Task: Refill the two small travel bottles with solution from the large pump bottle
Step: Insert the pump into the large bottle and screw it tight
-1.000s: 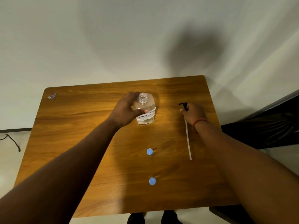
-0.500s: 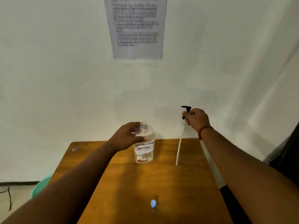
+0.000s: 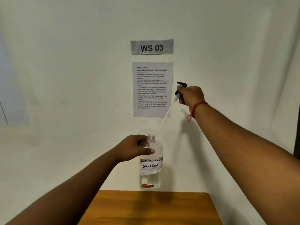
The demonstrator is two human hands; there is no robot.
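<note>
Your left hand [image 3: 134, 150] grips the bottle [image 3: 151, 161] around its shoulder, thumb across the front just above the handwritten label [image 3: 151, 164] reading "CONTACT LENS SOLUTION". The bottle is upright, its threaded neck uncapped, and it is lifted in front of the wall above the far edge of the worktop [image 3: 149, 207]; whether its base touches the wood cannot be told. A little clear liquid sits low inside, with something reddish at the bottom.

Your right hand [image 3: 190, 96] is raised higher and to the right, clenched around the black pump head [image 3: 181, 88]. Its white dip tube [image 3: 165, 117] slants down and to the left, the lower tip just beside the bottle's open neck, not clearly inside it. A red thread [image 3: 195, 108] circles your right wrist.

On the wall behind hang a "WS 03" sign [image 3: 152, 47] and, below it, a printed instruction sheet [image 3: 152, 90]. The two travel bottles are out of view.
</note>
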